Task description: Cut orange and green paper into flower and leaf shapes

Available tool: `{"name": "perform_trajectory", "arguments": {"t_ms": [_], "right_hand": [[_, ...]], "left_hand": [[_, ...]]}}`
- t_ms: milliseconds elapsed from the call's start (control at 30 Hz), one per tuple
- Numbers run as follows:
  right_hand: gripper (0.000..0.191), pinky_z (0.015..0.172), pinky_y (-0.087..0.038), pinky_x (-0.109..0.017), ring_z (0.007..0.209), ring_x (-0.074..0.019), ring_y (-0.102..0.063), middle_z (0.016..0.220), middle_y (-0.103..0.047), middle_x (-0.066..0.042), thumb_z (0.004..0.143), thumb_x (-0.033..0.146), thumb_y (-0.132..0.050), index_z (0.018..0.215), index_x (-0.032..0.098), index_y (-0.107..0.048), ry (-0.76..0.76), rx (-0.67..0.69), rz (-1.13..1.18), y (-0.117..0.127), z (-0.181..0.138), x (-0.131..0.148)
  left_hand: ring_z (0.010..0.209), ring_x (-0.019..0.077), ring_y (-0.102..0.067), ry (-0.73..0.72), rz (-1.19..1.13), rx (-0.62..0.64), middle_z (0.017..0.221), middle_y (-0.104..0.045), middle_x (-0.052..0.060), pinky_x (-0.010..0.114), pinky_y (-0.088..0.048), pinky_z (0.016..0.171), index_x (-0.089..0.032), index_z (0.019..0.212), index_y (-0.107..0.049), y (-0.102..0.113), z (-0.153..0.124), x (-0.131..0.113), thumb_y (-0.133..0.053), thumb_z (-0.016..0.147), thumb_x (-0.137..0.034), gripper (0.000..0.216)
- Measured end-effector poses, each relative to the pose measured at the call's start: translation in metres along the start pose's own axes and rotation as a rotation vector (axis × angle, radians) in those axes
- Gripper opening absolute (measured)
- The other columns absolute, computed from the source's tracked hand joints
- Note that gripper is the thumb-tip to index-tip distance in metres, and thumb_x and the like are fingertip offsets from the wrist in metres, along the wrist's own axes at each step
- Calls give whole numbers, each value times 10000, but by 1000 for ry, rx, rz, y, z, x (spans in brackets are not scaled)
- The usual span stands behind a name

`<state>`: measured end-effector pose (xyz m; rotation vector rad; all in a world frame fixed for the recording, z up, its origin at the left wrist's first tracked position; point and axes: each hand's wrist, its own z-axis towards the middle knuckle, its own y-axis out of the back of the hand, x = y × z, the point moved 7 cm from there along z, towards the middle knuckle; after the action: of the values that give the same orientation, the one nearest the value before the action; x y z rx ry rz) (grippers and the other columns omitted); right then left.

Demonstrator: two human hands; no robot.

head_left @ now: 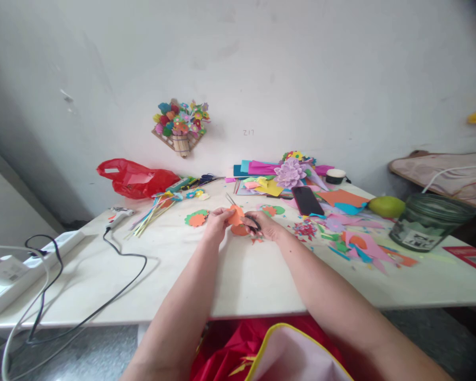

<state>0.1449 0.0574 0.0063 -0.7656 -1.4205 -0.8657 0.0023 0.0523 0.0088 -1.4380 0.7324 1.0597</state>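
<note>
Between my two hands is an orange paper piece [235, 216], pinched at its left side by my left hand [219, 222]. My right hand [262, 224] is closed around the dark handles of a pair of scissors [254, 223]; their thin blades point up and left, beside the orange paper. How far the blades are apart I cannot tell. Below the hands lies another orange paper piece [239, 230] on the table. To the left rests an orange and green scalloped paper flower [197, 218], and a similar green and orange one [273, 210] lies behind my right hand.
A phone [307, 201], paper scraps [360, 243], a glass jar [424, 225] and a green fruit [386, 206] are on the right. At left are a glue gun [120, 217], its cord, a power strip [59, 254], thin sticks [153, 214] and a red plastic bag [137, 180].
</note>
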Motion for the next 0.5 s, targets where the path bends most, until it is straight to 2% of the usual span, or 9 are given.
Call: {"name": "perform_trajectory", "arguments": {"t_ms": [267, 500], "right_hand": [[370, 309, -192, -164, 342, -62, -436, 486, -546, 39, 776, 458, -772, 685, 181, -545, -20, 3, 20, 0, 2, -3], [336, 318, -274, -157, 350, -58, -434, 488, -540, 48, 786, 409, -779, 694, 177, -553, -56, 22, 30, -1, -3, -2]], "left_hand": [[495, 83, -508, -4, -7, 0, 520, -562, -29, 220, -379, 512, -174, 534, -554, 0, 0, -2, -914, 491, -230, 367], [483, 85, -516, -21, -17, 8, 514, -570, -37, 216, -376, 495, -182, 544, -552, 3, 2, -1, -941, 487, -275, 405]]}}
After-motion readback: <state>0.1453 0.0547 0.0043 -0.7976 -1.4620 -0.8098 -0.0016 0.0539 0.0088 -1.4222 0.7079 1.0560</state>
